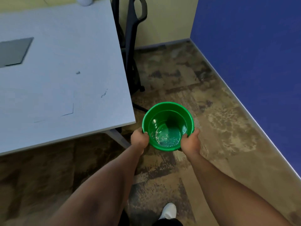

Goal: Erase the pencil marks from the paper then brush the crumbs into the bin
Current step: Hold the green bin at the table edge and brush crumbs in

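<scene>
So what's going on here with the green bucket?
A person is holding a green bin by its rim with both hands, the left hand on one side and the right hand on the other, over the carpet just off the corner of a white table. Small pale crumbs lie in the bottom of the bin. A sheet of paper rests on the table, with a few dark specks nearby.

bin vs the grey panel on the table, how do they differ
The bin is bright green, round and deep; the panel is dull grey, rectangular and flat. The bin is off the table, gripped at its rim by the left hand and right hand; the panel lies on the table untouched. The bin holds crumbs; the panel looks bare.
</scene>
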The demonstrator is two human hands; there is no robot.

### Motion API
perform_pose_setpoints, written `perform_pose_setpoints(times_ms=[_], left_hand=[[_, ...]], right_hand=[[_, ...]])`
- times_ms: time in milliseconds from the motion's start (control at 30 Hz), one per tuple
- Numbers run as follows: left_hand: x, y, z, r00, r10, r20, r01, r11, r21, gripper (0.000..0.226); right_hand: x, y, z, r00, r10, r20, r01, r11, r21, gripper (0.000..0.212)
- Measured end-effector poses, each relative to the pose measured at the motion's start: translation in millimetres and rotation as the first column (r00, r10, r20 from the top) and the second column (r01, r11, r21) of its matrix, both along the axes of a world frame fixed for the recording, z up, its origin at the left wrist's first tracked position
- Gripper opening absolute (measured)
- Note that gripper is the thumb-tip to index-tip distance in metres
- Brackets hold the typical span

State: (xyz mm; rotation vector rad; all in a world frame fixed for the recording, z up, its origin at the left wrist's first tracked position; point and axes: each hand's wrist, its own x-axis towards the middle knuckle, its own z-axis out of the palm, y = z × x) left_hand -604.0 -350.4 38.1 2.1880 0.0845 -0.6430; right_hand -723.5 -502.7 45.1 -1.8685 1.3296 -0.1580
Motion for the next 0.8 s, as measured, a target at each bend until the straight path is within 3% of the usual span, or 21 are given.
perform_pose_setpoints(times_ms=[200,800], left_hand=[[28.0,-13.2,31.2,1.000,0.010,0.026,-0.008,0.995,-0.096,0.031],[216.6,55.2,11.2,0.940,-0.091,0.328,0.068,0.994,0.081,0.067]], right_hand=[[30.2,-18.0,30.4,0.996,-0.043,0.076,0.042,0.999,0.009,0.035],[211.1,-25.1,6.5,0.980,-0.195,-0.031,0.193,0.979,-0.064,0.031]])
